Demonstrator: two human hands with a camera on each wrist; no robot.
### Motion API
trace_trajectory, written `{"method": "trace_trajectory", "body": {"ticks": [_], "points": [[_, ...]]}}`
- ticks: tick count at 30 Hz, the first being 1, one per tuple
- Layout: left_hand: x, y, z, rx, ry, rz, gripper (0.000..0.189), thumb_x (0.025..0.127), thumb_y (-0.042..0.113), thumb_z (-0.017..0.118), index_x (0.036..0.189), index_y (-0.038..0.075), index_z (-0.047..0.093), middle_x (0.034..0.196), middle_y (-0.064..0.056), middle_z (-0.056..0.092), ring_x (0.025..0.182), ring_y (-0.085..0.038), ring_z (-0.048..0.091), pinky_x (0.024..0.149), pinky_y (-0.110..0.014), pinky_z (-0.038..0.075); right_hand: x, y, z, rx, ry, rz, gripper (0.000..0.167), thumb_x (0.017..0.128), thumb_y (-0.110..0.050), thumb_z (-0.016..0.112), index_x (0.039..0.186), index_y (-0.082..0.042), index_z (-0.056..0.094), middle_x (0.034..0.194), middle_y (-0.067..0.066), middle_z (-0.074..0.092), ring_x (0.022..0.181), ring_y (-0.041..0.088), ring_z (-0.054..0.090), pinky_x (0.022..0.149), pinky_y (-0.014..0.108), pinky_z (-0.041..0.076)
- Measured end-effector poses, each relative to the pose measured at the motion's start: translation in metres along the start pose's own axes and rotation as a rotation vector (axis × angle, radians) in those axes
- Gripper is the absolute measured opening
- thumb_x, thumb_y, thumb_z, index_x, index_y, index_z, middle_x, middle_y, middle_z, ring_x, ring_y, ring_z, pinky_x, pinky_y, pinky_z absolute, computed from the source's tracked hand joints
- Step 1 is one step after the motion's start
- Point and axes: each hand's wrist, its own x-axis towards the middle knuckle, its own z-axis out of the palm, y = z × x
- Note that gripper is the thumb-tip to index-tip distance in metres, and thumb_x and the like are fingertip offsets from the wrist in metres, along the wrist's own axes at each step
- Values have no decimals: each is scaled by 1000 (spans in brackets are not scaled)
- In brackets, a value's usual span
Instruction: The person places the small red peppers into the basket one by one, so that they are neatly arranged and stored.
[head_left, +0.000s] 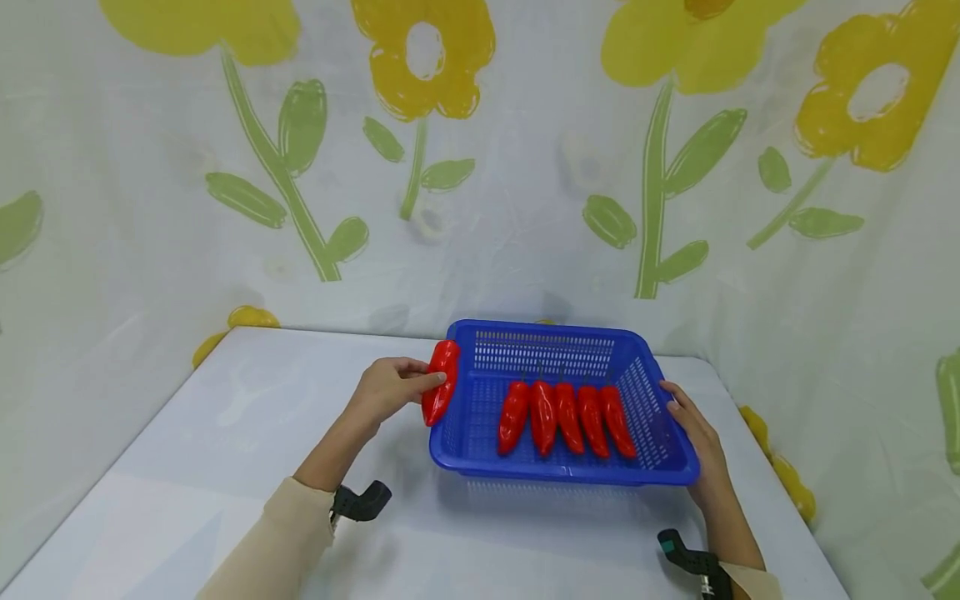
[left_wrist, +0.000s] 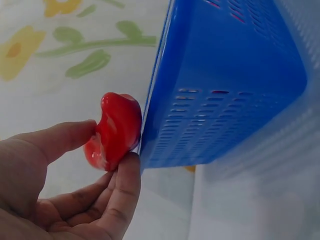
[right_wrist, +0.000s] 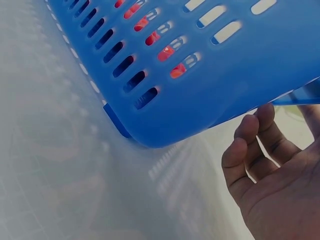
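Observation:
A blue plastic basket [head_left: 474, 400] with slotted walls is at the middle of the table, tipped enough that its inside faces me. Several red peppers [head_left: 543, 417] lie in it side by side in a row. My left hand [head_left: 388, 390] pinches another red pepper [head_left: 442, 383] between thumb and fingers, upright at the basket's left rim. In the left wrist view this pepper [left_wrist: 120, 130] is right against the rim's outer edge. On the right, my right hand [head_left: 699, 454] holds the basket's rim, its fingers [right_wrist: 247, 129] curled under the edge; the thumb is mostly hidden.
The white table [head_left: 247, 417] extends to both sides and in front of the basket. Behind it hangs a pale curtain [head_left: 517, 208] printed with yellow flowers. A black strap-mounted device [head_left: 363, 502] sits at the left wrist, and a similar one [head_left: 686, 554] at the right.

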Motion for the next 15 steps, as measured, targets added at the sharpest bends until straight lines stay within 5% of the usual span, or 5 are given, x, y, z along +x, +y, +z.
{"method": "trace_trajectory", "body": {"ticks": [11, 15], "points": [[10, 26, 14, 150, -31, 19, 45, 89, 32, 74, 121, 0, 67, 101, -11, 71, 84, -22, 67, 79, -40, 59, 1, 1, -1, -30, 8, -16, 58, 102, -57, 42, 156, -42, 30, 166, 9, 16, 142, 41, 29, 82, 28, 57], [14, 35, 20, 128, -70, -1, 45, 89, 29, 76, 120, -3, 67, 104, -14, 70, 81, -20, 70, 77, -35, 60, 1, 1, -1, -30, 6, -14, 58, 102, -57, 42, 156, -42, 30, 166, 9, 16, 142, 41, 29, 82, 27, 57]]}}
